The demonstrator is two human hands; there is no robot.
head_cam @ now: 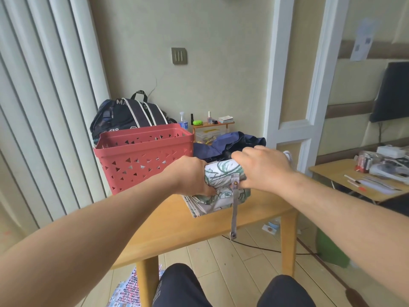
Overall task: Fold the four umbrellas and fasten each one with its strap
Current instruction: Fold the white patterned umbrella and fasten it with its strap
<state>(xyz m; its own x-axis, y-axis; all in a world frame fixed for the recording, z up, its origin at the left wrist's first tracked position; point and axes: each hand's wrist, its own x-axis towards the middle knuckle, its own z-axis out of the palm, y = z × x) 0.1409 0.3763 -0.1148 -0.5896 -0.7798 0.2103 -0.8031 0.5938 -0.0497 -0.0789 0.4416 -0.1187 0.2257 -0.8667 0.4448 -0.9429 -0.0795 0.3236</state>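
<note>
One rolled patterned umbrella (223, 176) is gripped by two hands, left hand (190, 173) and right hand (263, 169); one strap (234, 209) hangs unfastened; one navy umbrella (228, 144) lies far behind

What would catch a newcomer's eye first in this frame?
Both hands, left hand and right hand, grip a rolled white-and-green umbrella over the wooden table, its strap dangling unfastened. Just left stands a red basket, with a dark backpack behind.
</note>
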